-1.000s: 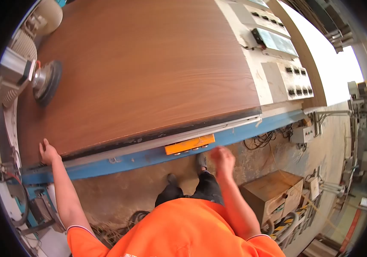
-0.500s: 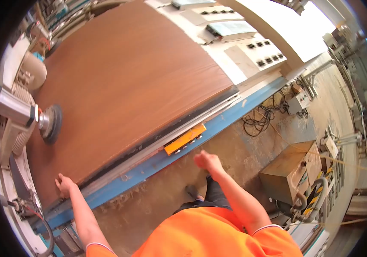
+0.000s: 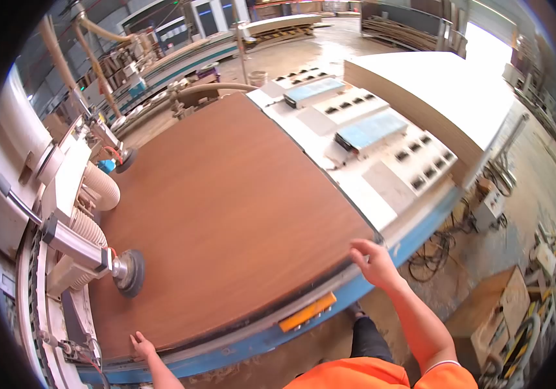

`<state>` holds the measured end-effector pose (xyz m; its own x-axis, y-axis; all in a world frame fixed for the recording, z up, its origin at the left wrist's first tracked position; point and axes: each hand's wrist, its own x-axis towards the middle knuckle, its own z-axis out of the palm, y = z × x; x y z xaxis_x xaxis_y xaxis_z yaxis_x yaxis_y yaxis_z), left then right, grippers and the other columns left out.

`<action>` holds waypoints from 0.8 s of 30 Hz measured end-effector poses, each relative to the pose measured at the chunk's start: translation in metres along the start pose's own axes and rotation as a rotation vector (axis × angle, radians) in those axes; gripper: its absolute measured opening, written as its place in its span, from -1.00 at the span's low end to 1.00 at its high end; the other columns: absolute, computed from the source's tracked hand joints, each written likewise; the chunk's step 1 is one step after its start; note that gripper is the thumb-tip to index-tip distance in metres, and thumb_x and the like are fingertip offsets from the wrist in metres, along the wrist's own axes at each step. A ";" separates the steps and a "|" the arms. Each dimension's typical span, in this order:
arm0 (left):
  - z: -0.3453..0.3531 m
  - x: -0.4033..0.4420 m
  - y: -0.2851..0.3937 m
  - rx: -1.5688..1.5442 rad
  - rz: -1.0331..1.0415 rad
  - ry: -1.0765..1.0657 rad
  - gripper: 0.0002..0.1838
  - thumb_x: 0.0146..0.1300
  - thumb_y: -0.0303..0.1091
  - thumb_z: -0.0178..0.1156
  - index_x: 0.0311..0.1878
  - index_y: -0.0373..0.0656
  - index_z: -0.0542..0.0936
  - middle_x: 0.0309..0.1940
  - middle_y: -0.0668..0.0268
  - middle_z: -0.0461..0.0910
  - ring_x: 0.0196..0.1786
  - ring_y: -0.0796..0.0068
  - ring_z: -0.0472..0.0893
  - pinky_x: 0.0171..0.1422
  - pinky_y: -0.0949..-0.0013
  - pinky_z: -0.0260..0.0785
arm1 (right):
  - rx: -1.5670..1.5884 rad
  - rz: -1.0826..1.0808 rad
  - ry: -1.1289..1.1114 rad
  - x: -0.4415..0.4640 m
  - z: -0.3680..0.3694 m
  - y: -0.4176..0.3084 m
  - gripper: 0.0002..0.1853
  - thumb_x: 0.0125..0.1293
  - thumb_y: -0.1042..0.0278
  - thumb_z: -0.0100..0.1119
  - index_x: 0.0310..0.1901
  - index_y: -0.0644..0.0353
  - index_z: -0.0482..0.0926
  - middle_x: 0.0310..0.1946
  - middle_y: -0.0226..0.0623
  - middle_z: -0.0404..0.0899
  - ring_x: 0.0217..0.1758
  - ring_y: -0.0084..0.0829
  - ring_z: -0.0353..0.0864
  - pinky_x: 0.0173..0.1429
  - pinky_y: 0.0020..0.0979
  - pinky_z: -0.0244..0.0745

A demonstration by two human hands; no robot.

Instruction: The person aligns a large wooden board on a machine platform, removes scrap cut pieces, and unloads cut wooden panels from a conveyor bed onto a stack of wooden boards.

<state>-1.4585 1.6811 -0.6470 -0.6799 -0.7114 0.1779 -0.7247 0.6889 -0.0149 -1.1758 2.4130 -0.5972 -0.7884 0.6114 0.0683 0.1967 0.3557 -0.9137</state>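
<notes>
A large brown wood-grain panel (image 3: pixel 226 220) lies flat on a machine bed with a blue side rail (image 3: pixel 245 350). At the panel's near left corner, my left hand (image 3: pixel 142 347) rests on its edge with fingers apart. My right hand (image 3: pixel 374 262) is over the near right corner, thumb apart from the loosely bent fingers, and nothing shows in it. Whether it touches the panel I cannot tell. Fixed to the rail between my hands is a yellow strip (image 3: pixel 307 312) with several small buttons.
Round dark discs (image 3: pixel 128 273) on metal arms reach over the panel's left side, beside ribbed hoses (image 3: pixel 101 187). Beyond the panel lie white plates with blue-topped blocks (image 3: pixel 372 131). A pale sheet stack (image 3: pixel 420 113) stands behind. Cables (image 3: pixel 432 256) and a box (image 3: pixel 485 318) are at right.
My right hand has moved from in front of the rail to the panel's near right corner, its fingers loosening. My left hand stays at the left corner. The view has tilted up.
</notes>
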 end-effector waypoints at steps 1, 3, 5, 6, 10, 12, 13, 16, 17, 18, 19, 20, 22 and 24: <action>-0.013 -0.016 0.023 -0.006 -0.010 -0.038 -0.41 0.53 0.24 -0.16 0.51 0.29 0.38 0.50 0.07 0.35 0.58 -0.26 0.08 0.62 -0.36 -0.27 | -0.173 -0.094 0.010 0.049 -0.007 0.002 -0.55 0.41 0.18 0.25 0.20 0.31 0.56 0.17 0.06 0.60 0.25 -0.07 0.60 0.32 -0.09 0.46; 0.006 -0.025 0.077 0.162 -0.019 0.011 -0.42 0.53 0.15 -0.14 0.51 0.21 0.38 0.53 0.07 0.29 0.59 -0.25 0.05 0.60 -0.37 -0.22 | -0.733 -0.292 0.174 0.131 0.018 0.012 -0.33 0.42 0.07 0.19 0.42 0.33 0.34 0.46 0.09 0.30 0.55 -0.04 0.26 0.59 0.06 0.06; -0.062 -0.100 0.208 0.315 0.151 -0.208 -0.43 0.49 -0.08 -0.06 0.47 -0.10 0.37 0.55 -0.09 0.15 0.56 -0.25 0.08 0.57 -0.32 -0.08 | -0.849 -0.210 -0.275 0.208 0.088 0.084 -0.06 0.41 -0.28 -0.03 0.55 0.38 0.08 0.61 0.08 -0.01 0.71 -0.06 -0.13 0.70 0.12 -0.40; -0.066 -0.145 0.276 0.113 0.198 -0.173 -0.38 0.45 -0.06 0.00 0.44 -0.28 0.32 0.47 -0.23 0.21 0.53 -0.26 0.12 0.54 -0.29 -0.02 | -0.843 -0.226 -0.286 0.262 0.109 0.078 -0.04 0.41 -0.31 -0.06 0.54 0.39 0.08 0.62 0.07 -0.02 0.71 -0.07 -0.14 0.70 0.12 -0.41; 0.015 -0.245 0.535 -0.005 0.667 -0.063 -0.09 0.41 0.16 0.06 0.54 -0.40 0.11 0.56 -0.35 -0.03 0.64 -0.36 -0.14 0.67 -0.26 -0.35 | -0.819 -0.342 -0.274 0.522 0.240 0.093 -0.04 0.40 -0.32 -0.08 0.52 0.42 0.12 0.62 0.03 0.00 0.72 -0.10 -0.14 0.70 0.09 -0.36; 0.035 -0.237 0.646 -0.022 0.734 -0.097 -0.07 0.39 0.16 0.08 0.55 -0.39 0.09 0.56 -0.36 -0.07 0.63 -0.36 -0.14 0.67 -0.26 -0.35 | -0.819 -0.408 -0.268 0.645 0.308 0.118 -0.04 0.41 -0.34 -0.08 0.53 0.41 0.13 0.62 0.01 0.00 0.72 -0.12 -0.14 0.70 0.07 -0.33; 0.055 -0.227 0.685 -0.020 0.774 -0.081 -0.07 0.39 0.16 0.09 0.56 -0.38 0.09 0.57 -0.36 -0.08 0.63 -0.35 -0.13 0.67 -0.26 -0.35 | -0.821 -0.449 -0.263 0.705 0.343 0.136 -0.03 0.41 -0.36 -0.10 0.54 0.38 0.11 0.63 -0.02 0.00 0.72 -0.15 -0.14 0.71 0.03 -0.32; 0.094 -0.193 0.728 -0.014 0.768 -0.157 -0.05 0.37 0.17 0.11 0.58 -0.33 0.08 0.59 -0.32 -0.11 0.64 -0.32 -0.14 0.65 -0.29 -0.36 | -0.923 -0.550 -0.379 0.877 0.446 0.178 0.00 0.42 -0.45 -0.18 0.54 0.36 0.11 0.62 -0.02 0.02 0.71 -0.16 -0.11 0.71 -0.05 -0.25; 0.101 -0.188 0.734 -0.020 0.772 -0.190 -0.03 0.35 0.19 0.12 0.59 -0.33 0.08 0.59 -0.30 -0.11 0.65 -0.32 -0.15 0.64 -0.30 -0.37 | -0.960 -0.503 -0.571 0.939 0.464 0.178 0.03 0.40 -0.51 -0.18 0.52 0.37 0.16 0.59 0.02 0.10 0.68 -0.11 0.01 0.68 -0.01 -0.13; 0.107 -0.183 0.733 -0.029 0.777 -0.195 -0.02 0.34 0.20 0.12 0.58 -0.33 0.08 0.59 -0.30 -0.11 0.65 -0.32 -0.15 0.64 -0.30 -0.37 | -0.864 -0.540 -0.363 0.962 0.479 0.156 -0.03 0.44 -0.46 -0.21 0.50 0.37 0.19 0.56 0.07 0.14 0.66 -0.07 0.05 0.67 0.02 -0.08; 0.109 -0.180 0.728 -0.037 0.781 -0.199 0.00 0.33 0.21 0.13 0.58 -0.34 0.08 0.59 -0.29 -0.11 0.65 -0.32 -0.15 0.64 -0.30 -0.37 | -0.752 -0.579 -0.163 0.985 0.493 0.132 -0.09 0.49 -0.40 -0.23 0.48 0.37 0.22 0.54 0.13 0.17 0.64 -0.03 0.10 0.65 0.05 -0.03; 0.106 -0.180 0.721 -0.041 0.778 -0.237 0.01 0.33 0.24 0.12 0.58 -0.33 0.08 0.59 -0.30 -0.11 0.65 -0.32 -0.16 0.64 -0.32 -0.36 | -0.720 -0.609 -0.197 0.978 0.525 0.139 -0.09 0.49 -0.40 -0.23 0.48 0.37 0.22 0.54 0.13 0.17 0.64 -0.03 0.10 0.65 0.05 -0.03; 0.115 -0.175 0.722 -0.023 0.759 -0.237 0.01 0.32 0.26 0.12 0.58 -0.33 0.09 0.59 -0.30 -0.11 0.65 -0.33 -0.16 0.63 -0.34 -0.35 | -0.931 -0.658 -0.011 0.973 0.567 0.160 -0.09 0.51 -0.37 -0.26 0.56 0.33 0.08 0.60 0.02 0.05 0.69 -0.10 -0.04 0.70 0.00 -0.20; 0.105 -0.179 0.719 -0.064 0.777 -0.223 0.00 0.33 0.25 0.13 0.58 -0.33 0.10 0.59 -0.31 -0.12 0.65 -0.34 -0.16 0.63 -0.36 -0.35 | -0.888 -0.345 -0.338 0.915 0.552 0.149 -0.08 0.51 -0.37 -0.27 0.57 0.34 0.05 0.62 0.01 0.01 0.72 -0.15 -0.13 0.72 -0.07 -0.31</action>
<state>-1.8701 2.2890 -0.7924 -0.9977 -0.0323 -0.0602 -0.0327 0.9995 0.0042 -2.1895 2.6349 -0.8919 -0.9809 0.1924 0.0291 0.1810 0.9568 -0.2276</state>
